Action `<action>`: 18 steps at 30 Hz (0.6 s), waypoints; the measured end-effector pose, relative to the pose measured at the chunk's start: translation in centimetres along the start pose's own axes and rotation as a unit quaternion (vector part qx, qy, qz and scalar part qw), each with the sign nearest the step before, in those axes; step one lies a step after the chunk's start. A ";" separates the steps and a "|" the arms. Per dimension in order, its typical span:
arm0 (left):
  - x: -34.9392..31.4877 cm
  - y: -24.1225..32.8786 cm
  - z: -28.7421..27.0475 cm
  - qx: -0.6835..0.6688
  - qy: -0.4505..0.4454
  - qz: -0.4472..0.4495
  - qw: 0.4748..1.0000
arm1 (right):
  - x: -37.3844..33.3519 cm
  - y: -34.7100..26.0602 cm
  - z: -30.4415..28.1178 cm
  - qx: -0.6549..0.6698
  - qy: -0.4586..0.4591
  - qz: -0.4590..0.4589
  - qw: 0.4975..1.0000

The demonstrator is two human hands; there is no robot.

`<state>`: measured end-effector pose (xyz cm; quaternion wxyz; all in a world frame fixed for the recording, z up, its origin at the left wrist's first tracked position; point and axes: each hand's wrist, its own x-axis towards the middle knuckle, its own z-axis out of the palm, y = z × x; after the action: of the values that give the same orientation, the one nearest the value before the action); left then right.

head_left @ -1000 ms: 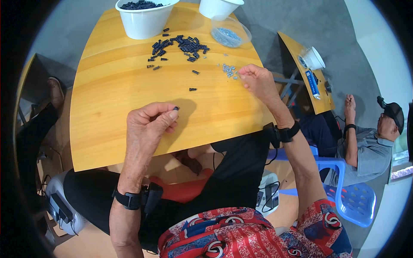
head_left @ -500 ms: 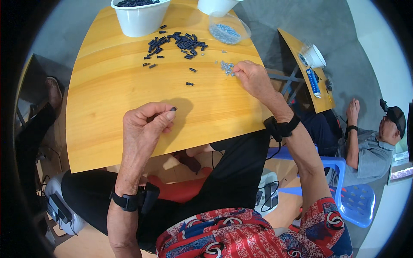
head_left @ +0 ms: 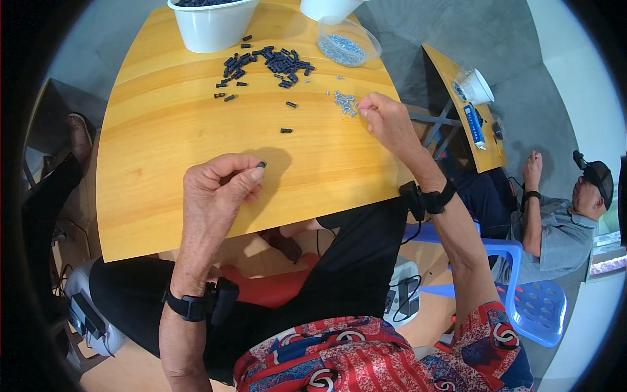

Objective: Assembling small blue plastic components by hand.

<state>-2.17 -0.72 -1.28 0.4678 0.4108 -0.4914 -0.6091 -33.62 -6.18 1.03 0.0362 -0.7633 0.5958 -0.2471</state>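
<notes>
Left hand [head_left: 219,186]: its grip is pinching narrowly, thumb against forefinger, around a held piece [head_left: 261,164]; the smooth black end is poking out past the fingertips, above the near part of the desk [head_left: 163,150].
Right hand [head_left: 390,121]: its grip is bringing thumb and forefinger near together at the right edge of the silver bits; whether it is holding one, cannot tell.
Silver bits [head_left: 344,101]: small, slim, metallic-looking; are lying in a loose scatter.
Black heap [head_left: 281,62]: short cylindrical pieces, plastic-looking, are lying jumbled across the far part.
Strays: two black pieces are lying apart from the heap, one farther off [head_left: 291,104], one nearer [head_left: 286,130].
White tub [head_left: 215,29]: smooth, tapering, opaque; is holding more black pieces.
Second tub [head_left: 330,8]: white, partly cut off by the upper edge; is standing farther right.
Clear bowl [head_left: 356,34]: round, see-through; is holding many silver bits.
Desk surface: yellow, wood-grained, is showing a soft sheen.
</notes>
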 end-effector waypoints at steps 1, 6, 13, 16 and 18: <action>0.0 0.0 0.0 0.001 -0.001 0.000 1.000 | -0.1 -0.1 0.0 0.008 -0.006 -0.013 1.000; -0.1 0.3 0.2 0.000 0.007 -0.003 1.000 | -0.3 -0.5 -0.2 0.018 -0.036 -0.018 0.999; -0.1 0.2 0.0 0.000 0.003 -0.003 1.000 | -0.4 -0.7 -0.4 -0.012 -0.029 -0.064 0.997; -0.1 0.2 0.1 -0.005 0.001 0.001 1.000 | -0.5 -0.8 -0.3 0.008 -0.023 -0.049 0.998; -0.1 0.2 0.1 -0.006 0.000 0.001 1.000 | -0.4 -0.9 -0.2 0.008 -0.022 -0.055 0.998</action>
<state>-2.22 -0.64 -1.05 0.4708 0.4073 -0.4883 -0.6116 -32.97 -5.55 1.37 0.0421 -0.7997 0.5502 -0.2367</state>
